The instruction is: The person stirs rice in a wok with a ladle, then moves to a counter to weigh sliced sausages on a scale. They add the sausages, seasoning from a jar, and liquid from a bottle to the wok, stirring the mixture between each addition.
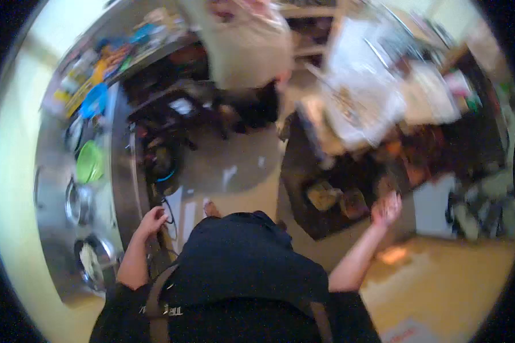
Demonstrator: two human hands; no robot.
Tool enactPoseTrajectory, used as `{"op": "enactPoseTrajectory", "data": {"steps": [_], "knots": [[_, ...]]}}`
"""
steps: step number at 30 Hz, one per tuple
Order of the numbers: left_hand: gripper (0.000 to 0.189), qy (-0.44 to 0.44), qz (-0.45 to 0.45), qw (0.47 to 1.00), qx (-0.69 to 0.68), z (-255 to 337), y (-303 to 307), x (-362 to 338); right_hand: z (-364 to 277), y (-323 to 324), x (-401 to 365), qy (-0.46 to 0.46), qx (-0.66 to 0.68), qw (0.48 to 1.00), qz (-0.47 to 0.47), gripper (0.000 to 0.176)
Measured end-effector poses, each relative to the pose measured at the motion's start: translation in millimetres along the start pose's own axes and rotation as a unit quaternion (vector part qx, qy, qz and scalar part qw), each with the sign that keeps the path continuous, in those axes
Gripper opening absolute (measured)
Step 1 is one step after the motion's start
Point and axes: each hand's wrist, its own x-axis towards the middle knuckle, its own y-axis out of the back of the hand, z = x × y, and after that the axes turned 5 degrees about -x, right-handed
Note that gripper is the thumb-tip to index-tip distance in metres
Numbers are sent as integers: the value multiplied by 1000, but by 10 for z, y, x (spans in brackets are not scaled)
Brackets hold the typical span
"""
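Left fingers (158,214) just beside counter (117,194)

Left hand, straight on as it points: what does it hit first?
Likely the black cable just ahead of the left hand, hanging beside the steel counter. Blur leaves depth unclear.

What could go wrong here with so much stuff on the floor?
A dark cable trails over the floor by the left hand, beside the steel counter; it could trip someone. The right hand is stretched out, open, near blurred clutter on the floor and might knock it. Another person stands close ahead; a bump seems possible.
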Motion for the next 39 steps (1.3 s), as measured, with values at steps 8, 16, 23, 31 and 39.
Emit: {"op": "enactPoseTrajectory", "data": {"steps": [8,16,23,31,39], "knots": [[48,23,10,995,-98,-663,938,738,2370,-2095,-346,-248,179,951,45,29],[45,27,37,982,-186,-816,2575,1049,4622,-4035,773,-439,238,865,-46,34],[41,42,137,937,-319,-1384,2853,1601,6230,-5207,2275,-474,170,856,-118,30],[39,-185,118,974,-61,137,4112,4611,7937,-6426,4318,-523,217,802,-191,26],[70,-97,107,978,151,604,4381,7619,8639,-6775,5388,-509,211,826,-122,27]]}}
